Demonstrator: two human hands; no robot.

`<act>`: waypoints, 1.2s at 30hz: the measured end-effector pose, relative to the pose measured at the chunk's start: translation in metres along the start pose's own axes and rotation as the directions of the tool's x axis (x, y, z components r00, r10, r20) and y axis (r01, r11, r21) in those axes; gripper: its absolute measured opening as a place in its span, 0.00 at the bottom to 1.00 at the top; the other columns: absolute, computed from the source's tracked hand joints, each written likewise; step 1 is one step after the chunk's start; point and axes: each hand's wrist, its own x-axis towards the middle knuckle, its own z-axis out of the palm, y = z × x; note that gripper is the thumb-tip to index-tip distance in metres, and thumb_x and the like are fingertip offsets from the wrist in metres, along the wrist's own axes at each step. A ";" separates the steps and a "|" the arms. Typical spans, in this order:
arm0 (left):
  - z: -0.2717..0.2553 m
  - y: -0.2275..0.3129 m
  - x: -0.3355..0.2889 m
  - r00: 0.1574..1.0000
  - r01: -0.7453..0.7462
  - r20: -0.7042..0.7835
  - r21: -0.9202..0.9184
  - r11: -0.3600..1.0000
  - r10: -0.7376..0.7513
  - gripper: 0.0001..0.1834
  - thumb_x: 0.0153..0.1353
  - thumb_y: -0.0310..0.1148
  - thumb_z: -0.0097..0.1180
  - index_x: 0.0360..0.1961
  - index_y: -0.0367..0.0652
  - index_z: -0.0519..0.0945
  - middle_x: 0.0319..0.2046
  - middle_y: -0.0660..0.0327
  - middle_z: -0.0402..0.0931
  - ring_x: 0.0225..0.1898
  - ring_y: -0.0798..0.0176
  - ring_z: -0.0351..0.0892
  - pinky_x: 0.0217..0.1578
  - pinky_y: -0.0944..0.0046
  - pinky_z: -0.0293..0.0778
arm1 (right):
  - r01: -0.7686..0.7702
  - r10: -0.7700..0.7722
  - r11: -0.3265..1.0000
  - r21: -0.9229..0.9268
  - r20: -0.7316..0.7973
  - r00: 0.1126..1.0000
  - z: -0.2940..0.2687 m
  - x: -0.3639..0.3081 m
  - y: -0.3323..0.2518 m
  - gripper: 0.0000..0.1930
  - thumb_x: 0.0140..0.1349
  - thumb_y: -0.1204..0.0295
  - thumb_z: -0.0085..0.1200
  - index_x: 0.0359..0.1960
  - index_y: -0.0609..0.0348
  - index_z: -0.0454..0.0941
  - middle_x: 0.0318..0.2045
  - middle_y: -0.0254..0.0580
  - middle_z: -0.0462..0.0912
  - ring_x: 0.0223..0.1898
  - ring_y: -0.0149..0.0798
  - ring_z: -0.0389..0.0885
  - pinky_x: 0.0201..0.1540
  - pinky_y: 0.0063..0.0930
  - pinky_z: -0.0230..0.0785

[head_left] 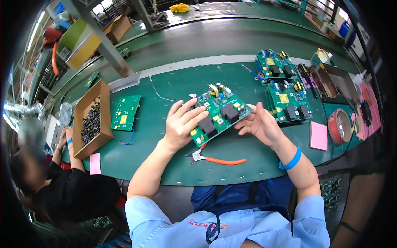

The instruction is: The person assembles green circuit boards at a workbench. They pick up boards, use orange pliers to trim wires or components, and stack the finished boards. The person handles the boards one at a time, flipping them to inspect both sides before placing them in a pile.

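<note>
Above the green work mat I hold a green circuit board (223,108), tilted, with black block parts, a yellow transformer and small capacitors on its upper face. My left hand (180,126) grips its left side, fingers lying across the top face. At its right corner is my right hand (261,124), thumb up by the edge and fingers curled at the lower edge. Side cutters (219,160) with orange handles lie just below the board, jaws pointing left. A flat circuit board (125,112) with a blue wire rests to the left.
Populated boards (288,101) are stacked at the right, near a pink pad (318,135), a tape roll (340,126) and a brown box (337,82). To the left stands a cardboard box (106,103) of small black parts. A co-worker's hands (66,138) are beyond it.
</note>
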 end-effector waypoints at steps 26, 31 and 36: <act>0.019 -0.025 -0.015 0.511 0.498 0.558 -0.812 -0.303 -0.654 0.31 0.60 0.52 0.27 0.48 0.32 0.61 0.38 0.52 0.70 0.36 0.61 0.72 0.35 0.64 0.70 | 0.063 -0.064 0.998 -0.008 -0.187 0.980 -0.013 0.003 0.012 0.15 0.60 0.70 0.39 0.47 0.59 0.64 0.36 0.38 0.74 0.34 0.31 0.74 0.33 0.23 0.67; 0.014 -0.020 -0.010 0.600 0.446 0.657 -0.748 -0.492 -0.456 0.37 0.57 0.57 0.20 0.46 0.32 0.63 0.38 0.50 0.70 0.36 0.59 0.73 0.34 0.63 0.71 | 0.060 -0.061 0.998 -0.009 -0.183 0.981 -0.014 0.004 0.012 0.14 0.59 0.70 0.39 0.47 0.59 0.64 0.36 0.38 0.74 0.34 0.31 0.74 0.33 0.23 0.67; 0.012 -0.022 -0.009 0.594 0.486 0.704 -0.700 -0.524 -0.389 0.42 0.52 0.64 0.21 0.46 0.32 0.63 0.38 0.50 0.71 0.35 0.58 0.74 0.34 0.62 0.72 | 0.053 -0.058 0.998 -0.028 -0.197 0.979 -0.013 0.003 0.012 0.14 0.59 0.70 0.39 0.46 0.59 0.65 0.35 0.37 0.74 0.33 0.31 0.74 0.33 0.22 0.67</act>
